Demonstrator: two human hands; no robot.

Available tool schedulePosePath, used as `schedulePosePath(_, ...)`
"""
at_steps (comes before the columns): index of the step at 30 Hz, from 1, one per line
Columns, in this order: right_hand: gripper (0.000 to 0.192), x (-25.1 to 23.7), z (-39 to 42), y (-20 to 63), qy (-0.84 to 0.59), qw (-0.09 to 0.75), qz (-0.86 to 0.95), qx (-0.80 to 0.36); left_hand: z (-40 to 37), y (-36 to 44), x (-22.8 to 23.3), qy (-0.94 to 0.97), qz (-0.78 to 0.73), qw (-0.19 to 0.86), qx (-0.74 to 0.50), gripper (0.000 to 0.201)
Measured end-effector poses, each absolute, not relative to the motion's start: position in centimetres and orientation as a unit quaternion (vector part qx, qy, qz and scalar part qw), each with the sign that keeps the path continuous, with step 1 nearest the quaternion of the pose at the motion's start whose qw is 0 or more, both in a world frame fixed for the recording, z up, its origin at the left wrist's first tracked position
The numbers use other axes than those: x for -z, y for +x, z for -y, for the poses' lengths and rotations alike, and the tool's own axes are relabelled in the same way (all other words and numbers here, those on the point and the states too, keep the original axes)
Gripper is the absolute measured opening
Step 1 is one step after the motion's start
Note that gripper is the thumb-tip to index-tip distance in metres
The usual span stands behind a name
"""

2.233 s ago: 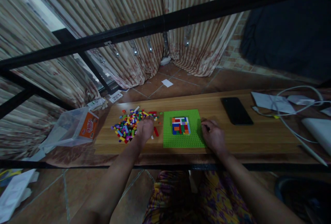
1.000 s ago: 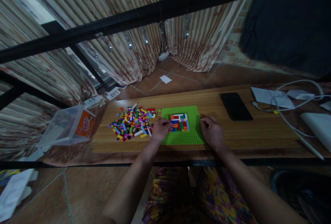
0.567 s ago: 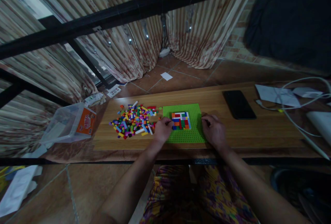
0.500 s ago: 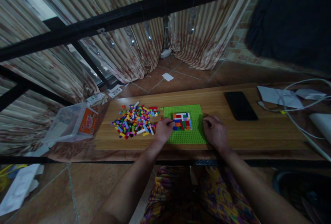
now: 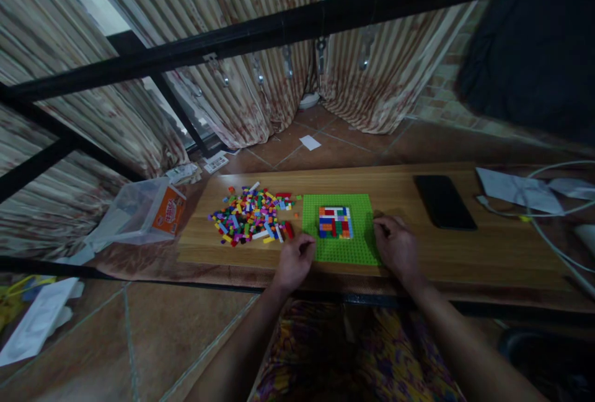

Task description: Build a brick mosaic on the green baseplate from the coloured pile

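Observation:
A green studded baseplate (image 5: 337,252) lies on the wooden board, bearing a low square of coloured building bricks (image 5: 335,223). My left hand (image 5: 296,261) is at the plate's lower left edge, fingers curled in and thumb against them. Anything between those fingertips is too small or hidden to tell. At the plate's right edge rests my right hand (image 5: 398,247), its fingers curled closed with the tips against or just beside the edge; what they hold, if anything, is hidden. A pile of loose bricks (image 5: 251,213) spreads left of the plate.
A black phone (image 5: 445,202) lies on the right of the wooden board (image 5: 395,185). Farther right are white papers (image 5: 518,190) and a white cable (image 5: 553,244). A clear plastic box (image 5: 134,213) with an orange label stands left of the board. A dark metal bar crosses above.
My left hand has drawn back from the brick square to the plate's lower left edge. My right hand stays by the right edge. The whole view has shifted slightly.

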State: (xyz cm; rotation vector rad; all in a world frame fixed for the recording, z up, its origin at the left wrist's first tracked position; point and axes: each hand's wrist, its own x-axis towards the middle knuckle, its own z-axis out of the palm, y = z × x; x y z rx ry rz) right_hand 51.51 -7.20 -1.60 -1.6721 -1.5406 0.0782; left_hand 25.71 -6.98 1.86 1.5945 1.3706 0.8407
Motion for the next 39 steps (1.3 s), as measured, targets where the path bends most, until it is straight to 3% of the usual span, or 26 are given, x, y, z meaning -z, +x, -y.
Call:
schedulePosePath(9, 0.027, 1.5, 7.3, 51.5, -0.674, 0.417, 0.609, -0.032, 4.0, 23.0, -4.0, 0.706, -0.589, 0.247, -0.304, 0.015)
schedulePosePath(15, 0.028, 1.5, 7.2, 51.5, -0.677, 0.418, 0.605, -0.04, 0.3, 24.1, -4.3, 0.759, -0.627, 0.109, -0.135, 0.025)
schedulePosePath(23, 0.026, 1.2, 7.2, 51.3, -0.68, 0.416, 0.601, -0.05, -0.5, 24.8, -4.3, 0.764, -0.633, 0.11, -0.068, 0.023)
schedulePosePath(30, 0.024, 1.3, 7.1, 51.3, -0.681, 0.418, 0.599, -0.045, 3.8, 26.6, -4.8, 0.825, -0.522, 0.18, -0.119, 0.02)
schedulePosePath(39, 0.023, 1.2, 7.2, 51.3, -0.679, 0.418, 0.601, -0.05, 3.7, 28.4, -5.5, 0.817, -0.51, 0.22, -0.154, 0.015)
